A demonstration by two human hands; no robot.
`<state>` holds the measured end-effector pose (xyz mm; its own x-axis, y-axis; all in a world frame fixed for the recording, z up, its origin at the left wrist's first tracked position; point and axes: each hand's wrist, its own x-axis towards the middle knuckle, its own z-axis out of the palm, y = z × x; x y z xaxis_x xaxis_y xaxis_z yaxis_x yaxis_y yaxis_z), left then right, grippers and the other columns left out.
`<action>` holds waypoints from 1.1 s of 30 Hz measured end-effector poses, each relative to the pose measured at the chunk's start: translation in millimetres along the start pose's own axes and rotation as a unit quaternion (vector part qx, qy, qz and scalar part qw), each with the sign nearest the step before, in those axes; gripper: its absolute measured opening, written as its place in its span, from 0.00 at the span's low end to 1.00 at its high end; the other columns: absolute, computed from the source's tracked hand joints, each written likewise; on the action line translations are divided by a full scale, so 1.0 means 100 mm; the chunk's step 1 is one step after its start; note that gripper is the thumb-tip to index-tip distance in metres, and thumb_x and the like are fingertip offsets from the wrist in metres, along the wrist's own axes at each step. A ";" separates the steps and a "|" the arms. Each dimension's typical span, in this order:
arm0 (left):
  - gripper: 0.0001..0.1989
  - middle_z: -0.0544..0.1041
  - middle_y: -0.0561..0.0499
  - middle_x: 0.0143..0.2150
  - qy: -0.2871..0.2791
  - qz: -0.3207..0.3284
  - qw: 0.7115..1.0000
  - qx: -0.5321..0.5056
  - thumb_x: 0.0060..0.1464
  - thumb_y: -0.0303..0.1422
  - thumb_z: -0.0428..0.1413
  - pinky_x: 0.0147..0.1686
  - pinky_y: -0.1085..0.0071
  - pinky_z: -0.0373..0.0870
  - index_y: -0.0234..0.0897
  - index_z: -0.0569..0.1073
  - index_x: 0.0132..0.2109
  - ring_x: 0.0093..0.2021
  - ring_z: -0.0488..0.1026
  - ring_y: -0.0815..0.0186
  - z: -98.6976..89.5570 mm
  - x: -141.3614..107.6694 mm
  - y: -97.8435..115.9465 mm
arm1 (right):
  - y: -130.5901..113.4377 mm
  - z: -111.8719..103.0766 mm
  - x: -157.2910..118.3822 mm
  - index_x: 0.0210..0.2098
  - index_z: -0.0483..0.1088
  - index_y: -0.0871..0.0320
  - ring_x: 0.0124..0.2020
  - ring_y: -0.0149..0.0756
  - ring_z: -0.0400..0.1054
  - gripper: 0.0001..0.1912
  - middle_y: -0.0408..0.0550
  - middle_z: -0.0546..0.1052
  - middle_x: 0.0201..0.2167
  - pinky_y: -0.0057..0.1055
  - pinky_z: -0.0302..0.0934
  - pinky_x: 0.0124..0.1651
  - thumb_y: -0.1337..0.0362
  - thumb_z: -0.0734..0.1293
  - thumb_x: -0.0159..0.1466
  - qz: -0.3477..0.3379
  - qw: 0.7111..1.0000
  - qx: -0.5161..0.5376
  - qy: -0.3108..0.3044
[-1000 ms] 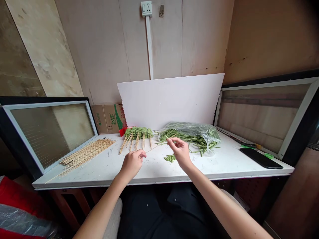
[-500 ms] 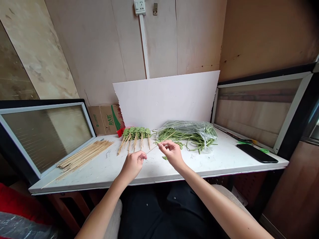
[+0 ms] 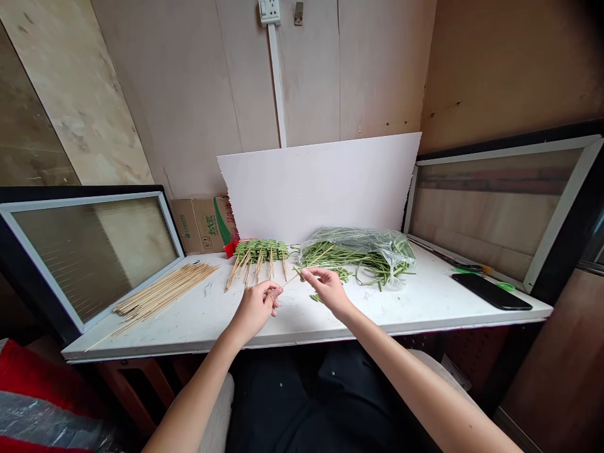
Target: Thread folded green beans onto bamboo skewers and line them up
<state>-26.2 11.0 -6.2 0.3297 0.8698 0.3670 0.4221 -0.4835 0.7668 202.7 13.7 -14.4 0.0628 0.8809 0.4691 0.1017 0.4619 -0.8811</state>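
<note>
Pinching thin stick (image 3: pixel 290 280) in left hand (image 3: pixel 255 306) above worktop (image 3: pixel 377 309). Holding short green bean piece (image 3: pixel 298 272) at stick's far end with narrowed right hand (image 3: pixel 326 290). Near right hand, more cut pieces (image 3: pixel 315 297). Farther back, loaded skewers (image 3: pixel 261 249) beside long beans (image 3: pixel 325 255) in clear bag (image 3: pixel 401 246). At left, pile of bare sticks (image 3: pixel 165 289); at right, black phone (image 3: pixel 491 291).

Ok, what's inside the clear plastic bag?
Long green beans show inside the clear plastic bag, some sticking out at the front. The lower layers are covered, so anything beneath can't be seen.
</note>
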 end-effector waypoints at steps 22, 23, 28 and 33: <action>0.11 0.82 0.45 0.37 0.023 0.022 0.999 0.002 0.67 0.36 0.49 0.39 0.64 0.78 0.37 0.75 0.46 0.36 0.81 0.60 -0.03 0.13 -0.36 | 0.63 -0.61 0.19 0.40 0.85 0.54 0.38 0.46 0.78 0.09 0.52 0.86 0.38 0.33 0.65 0.39 0.64 0.75 0.59 0.034 0.875 -0.429 -0.222; 0.12 0.82 0.45 0.38 0.023 0.033 0.999 0.023 0.67 0.35 0.48 0.39 0.64 0.77 0.37 0.74 0.47 0.36 0.81 0.61 -0.03 0.13 -0.36 | 0.64 -0.61 0.19 0.40 0.85 0.54 0.38 0.46 0.78 0.09 0.52 0.86 0.38 0.32 0.65 0.39 0.65 0.74 0.60 0.031 0.871 -0.439 -0.220; 0.15 0.80 0.46 0.38 0.037 0.076 0.988 0.132 0.69 0.32 0.44 0.41 0.64 0.73 0.38 0.75 0.51 0.37 0.77 0.60 -0.04 0.11 -0.30 | 0.65 -0.57 0.16 0.38 0.85 0.54 0.41 0.49 0.78 0.07 0.52 0.86 0.37 0.33 0.65 0.40 0.67 0.73 0.60 0.012 0.853 -0.479 -0.208; 0.16 0.81 0.45 0.42 0.047 0.095 0.982 0.159 0.70 0.38 0.47 0.45 0.63 0.71 0.39 0.77 0.40 0.44 0.77 0.56 -0.05 0.11 -0.28 | 0.62 -0.65 0.21 0.38 0.84 0.56 0.40 0.46 0.78 0.10 0.54 0.85 0.37 0.33 0.67 0.41 0.61 0.70 0.65 0.000 0.885 -0.420 -0.202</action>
<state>-38.5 35.1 -21.2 0.3559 0.7588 0.5456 0.6079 -0.6313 0.4816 274.7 54.5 -55.0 -0.2793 0.9245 0.2592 0.8148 0.3711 -0.4455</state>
